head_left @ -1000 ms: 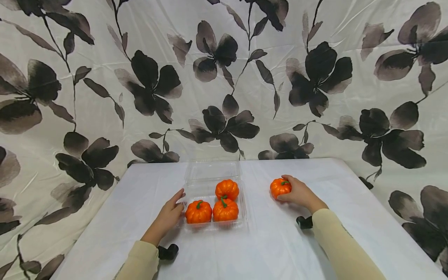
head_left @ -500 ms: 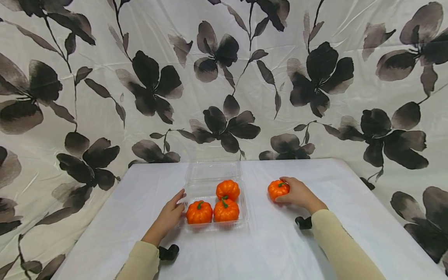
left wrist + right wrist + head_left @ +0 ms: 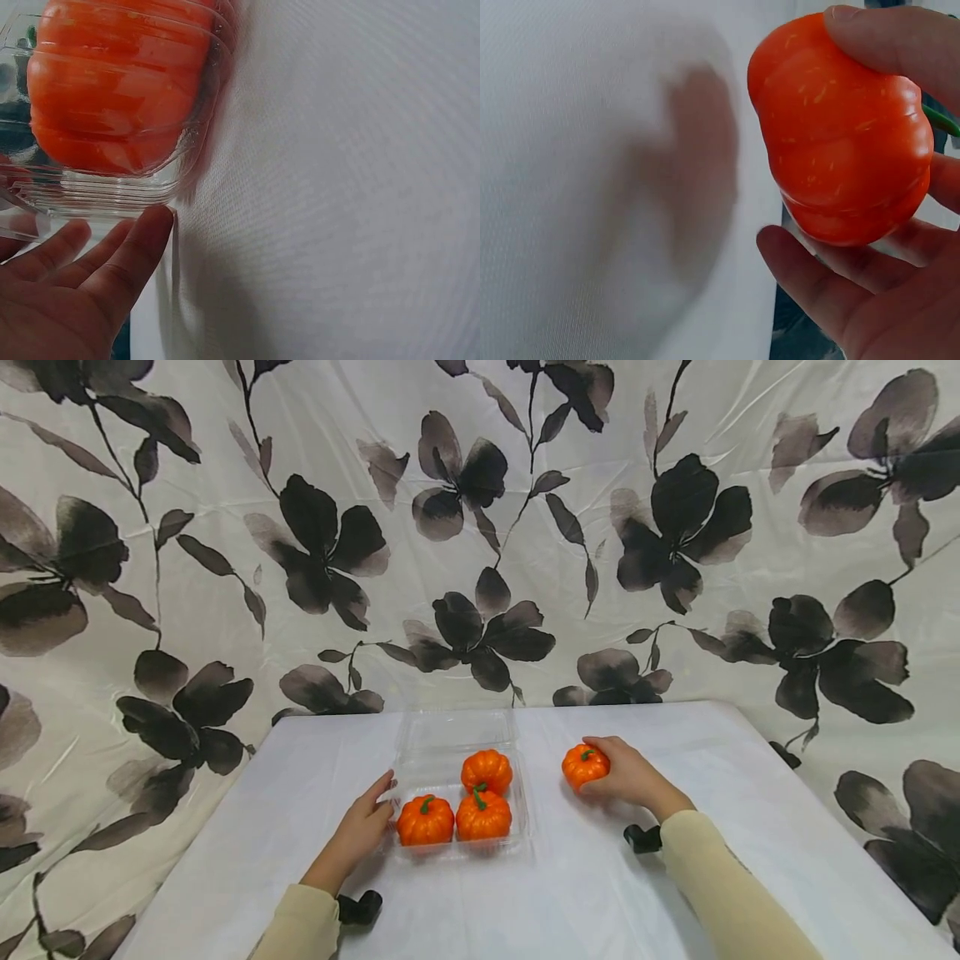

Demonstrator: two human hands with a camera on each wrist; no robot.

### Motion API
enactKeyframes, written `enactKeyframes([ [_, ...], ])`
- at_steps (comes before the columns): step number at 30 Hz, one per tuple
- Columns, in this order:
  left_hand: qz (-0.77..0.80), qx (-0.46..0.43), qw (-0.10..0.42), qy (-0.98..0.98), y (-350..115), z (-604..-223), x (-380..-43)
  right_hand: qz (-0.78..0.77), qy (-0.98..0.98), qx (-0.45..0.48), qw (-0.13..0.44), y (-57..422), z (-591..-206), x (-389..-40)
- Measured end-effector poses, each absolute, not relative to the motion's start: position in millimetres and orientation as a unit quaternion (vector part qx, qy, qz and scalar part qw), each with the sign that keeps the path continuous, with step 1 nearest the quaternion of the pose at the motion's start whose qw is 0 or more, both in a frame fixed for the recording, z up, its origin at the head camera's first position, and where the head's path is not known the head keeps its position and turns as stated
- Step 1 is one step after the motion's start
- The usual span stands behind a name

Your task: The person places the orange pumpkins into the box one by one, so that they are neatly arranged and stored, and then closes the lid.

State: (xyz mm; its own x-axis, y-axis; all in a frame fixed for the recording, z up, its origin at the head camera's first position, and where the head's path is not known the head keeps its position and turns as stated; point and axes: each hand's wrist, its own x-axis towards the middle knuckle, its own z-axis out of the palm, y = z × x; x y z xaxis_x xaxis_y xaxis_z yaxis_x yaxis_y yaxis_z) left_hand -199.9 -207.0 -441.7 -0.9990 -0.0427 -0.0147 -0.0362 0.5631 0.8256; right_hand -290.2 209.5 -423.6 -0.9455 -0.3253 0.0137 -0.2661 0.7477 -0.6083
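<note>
My right hand [image 3: 632, 778] grips a small orange toy pumpkin [image 3: 583, 767] with a green stem, to the right of a clear plastic clamshell box [image 3: 523, 831]. In the right wrist view, thumb and fingers [image 3: 817, 281] lie around the pumpkin [image 3: 840, 142], and its shadow falls apart from it on the white cloth. Three similar pumpkins sit in the box: front left [image 3: 425, 820], front right [image 3: 483, 816] and back right [image 3: 487, 772]. My left hand [image 3: 362, 828] rests at the box's left side, its extended fingertips against the ridged wall [image 3: 112, 193] in the left wrist view.
The box's transparent lid [image 3: 456, 729] lies folded back behind it. A white cloth [image 3: 570, 893] covers the table, whose far edge meets a floral curtain [image 3: 480, 560]. Black wrist-worn devices [image 3: 360, 907] show below both hands.
My right hand has carried the pumpkin a little to the left, closer to the box. The left hand stays at the box's side, and the three boxed pumpkins keep their places.
</note>
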Motion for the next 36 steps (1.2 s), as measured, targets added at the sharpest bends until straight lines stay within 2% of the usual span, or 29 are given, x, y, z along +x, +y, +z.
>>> enactKeyframes([
  [36,-0.464,0.025,0.005,-0.886,-206.0,-445.7,-201.9,-0.371,0.902,-0.219,0.011,186.1,-405.2,-278.0],
])
